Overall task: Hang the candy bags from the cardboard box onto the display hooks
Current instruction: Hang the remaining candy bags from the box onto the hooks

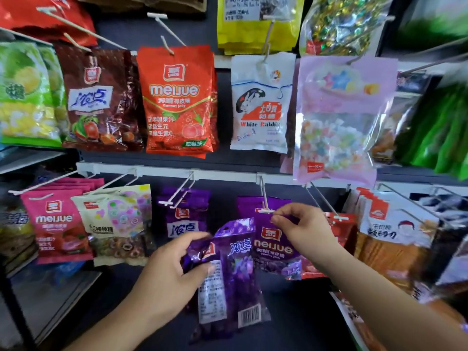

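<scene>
As the left hand (174, 272) grips two purple bags (235, 282), the right hand (304, 231) pinches one hanging bag (274, 252).

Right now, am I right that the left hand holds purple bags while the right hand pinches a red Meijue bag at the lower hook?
Not quite: the head view shows the right hand pinching a purple Meijue bag, not red, at the lower hook; the left hand holds purple bags.
</scene>
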Action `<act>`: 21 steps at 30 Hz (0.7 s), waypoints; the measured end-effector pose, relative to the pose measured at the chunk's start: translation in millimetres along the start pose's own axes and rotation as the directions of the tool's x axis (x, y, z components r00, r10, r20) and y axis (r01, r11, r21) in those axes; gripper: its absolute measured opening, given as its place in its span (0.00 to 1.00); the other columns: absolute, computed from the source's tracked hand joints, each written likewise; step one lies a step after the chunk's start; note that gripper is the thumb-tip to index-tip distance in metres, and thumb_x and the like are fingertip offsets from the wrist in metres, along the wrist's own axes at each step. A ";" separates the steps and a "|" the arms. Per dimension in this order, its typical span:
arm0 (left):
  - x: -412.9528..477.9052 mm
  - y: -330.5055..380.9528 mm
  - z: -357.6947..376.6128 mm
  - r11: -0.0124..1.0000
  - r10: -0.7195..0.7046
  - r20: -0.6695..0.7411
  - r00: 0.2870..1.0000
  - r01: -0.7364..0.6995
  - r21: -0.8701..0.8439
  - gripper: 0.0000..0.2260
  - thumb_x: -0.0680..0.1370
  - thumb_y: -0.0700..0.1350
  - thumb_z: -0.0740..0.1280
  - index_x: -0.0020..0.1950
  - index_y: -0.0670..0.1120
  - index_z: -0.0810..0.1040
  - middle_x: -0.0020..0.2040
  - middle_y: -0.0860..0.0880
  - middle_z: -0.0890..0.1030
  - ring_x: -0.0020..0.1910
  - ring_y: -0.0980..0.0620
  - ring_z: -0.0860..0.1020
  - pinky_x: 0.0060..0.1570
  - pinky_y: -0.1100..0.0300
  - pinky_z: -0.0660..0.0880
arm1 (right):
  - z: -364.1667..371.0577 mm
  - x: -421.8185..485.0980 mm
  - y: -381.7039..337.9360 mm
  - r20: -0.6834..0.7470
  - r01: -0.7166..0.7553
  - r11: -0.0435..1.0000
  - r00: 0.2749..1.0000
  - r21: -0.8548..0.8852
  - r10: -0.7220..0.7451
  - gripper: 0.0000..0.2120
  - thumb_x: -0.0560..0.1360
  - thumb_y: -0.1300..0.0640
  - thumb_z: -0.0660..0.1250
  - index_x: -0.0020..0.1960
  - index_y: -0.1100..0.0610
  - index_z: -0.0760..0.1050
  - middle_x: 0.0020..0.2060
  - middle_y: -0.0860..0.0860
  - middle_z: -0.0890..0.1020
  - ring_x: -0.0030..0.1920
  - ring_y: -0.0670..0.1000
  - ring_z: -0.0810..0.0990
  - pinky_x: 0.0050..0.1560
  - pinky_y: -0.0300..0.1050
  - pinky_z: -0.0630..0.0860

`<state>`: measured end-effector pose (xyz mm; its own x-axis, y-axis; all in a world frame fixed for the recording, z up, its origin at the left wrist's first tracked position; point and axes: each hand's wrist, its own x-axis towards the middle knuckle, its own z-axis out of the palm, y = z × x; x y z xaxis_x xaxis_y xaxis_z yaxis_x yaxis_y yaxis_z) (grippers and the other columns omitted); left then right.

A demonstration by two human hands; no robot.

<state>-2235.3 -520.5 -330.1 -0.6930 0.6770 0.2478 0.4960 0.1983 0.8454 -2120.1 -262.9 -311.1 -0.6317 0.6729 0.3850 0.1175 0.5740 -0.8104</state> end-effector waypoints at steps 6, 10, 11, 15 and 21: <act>-1.8 -6.2 2.3 1.000 -0.004 0.007 1.000 0.003 0.020 0.20 0.75 0.39 0.76 0.61 0.60 0.78 0.49 0.70 0.84 0.50 0.74 0.80 0.53 0.77 0.74 | 1.1 2.8 15.2 0.035 0.021 1.000 0.999 -0.020 -0.021 0.09 0.77 0.59 0.74 0.40 0.49 0.81 0.36 0.47 0.86 0.35 0.42 0.84 0.36 0.38 0.78; -4.7 -13.7 -1.2 0.997 -0.052 0.018 0.998 0.051 0.051 0.22 0.74 0.44 0.77 0.63 0.63 0.78 0.54 0.64 0.85 0.55 0.54 0.85 0.64 0.50 0.78 | 5.9 10.1 12.5 0.054 0.033 0.999 0.998 0.038 -0.035 0.06 0.79 0.61 0.72 0.43 0.53 0.82 0.33 0.45 0.85 0.32 0.38 0.83 0.32 0.31 0.75; -4.6 -15.2 -1.9 0.997 -0.054 0.023 0.998 0.053 0.048 0.22 0.74 0.44 0.77 0.62 0.65 0.78 0.55 0.63 0.85 0.55 0.53 0.85 0.64 0.47 0.78 | 7.4 13.9 11.3 0.053 0.020 0.998 0.998 0.052 -0.022 0.07 0.78 0.61 0.73 0.43 0.52 0.82 0.33 0.46 0.85 0.33 0.39 0.83 0.33 0.33 0.76; -3.7 -21.5 -3.5 0.999 -0.040 -0.007 0.999 0.040 0.002 0.22 0.75 0.41 0.77 0.61 0.64 0.79 0.53 0.63 0.86 0.54 0.63 0.83 0.61 0.54 0.79 | 13.0 24.8 13.7 0.074 -0.050 0.989 0.996 0.142 0.040 0.08 0.77 0.62 0.74 0.40 0.52 0.84 0.35 0.49 0.88 0.36 0.46 0.86 0.39 0.45 0.82; 1.3 -20.8 -8.3 0.996 -0.027 -0.055 0.998 0.022 -0.085 0.21 0.74 0.37 0.76 0.60 0.60 0.80 0.53 0.62 0.86 0.55 0.63 0.83 0.57 0.64 0.76 | 13.2 31.0 20.1 0.148 -0.143 0.952 0.983 0.270 0.106 0.07 0.78 0.64 0.72 0.42 0.57 0.85 0.38 0.57 0.88 0.38 0.52 0.86 0.44 0.52 0.83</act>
<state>-2250.9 -529.6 -343.4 -0.7334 0.6318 0.2508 0.4344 0.1519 0.8878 -2147.5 -236.7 -321.3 -0.7222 0.6533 0.2274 -0.0048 0.3240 -0.9460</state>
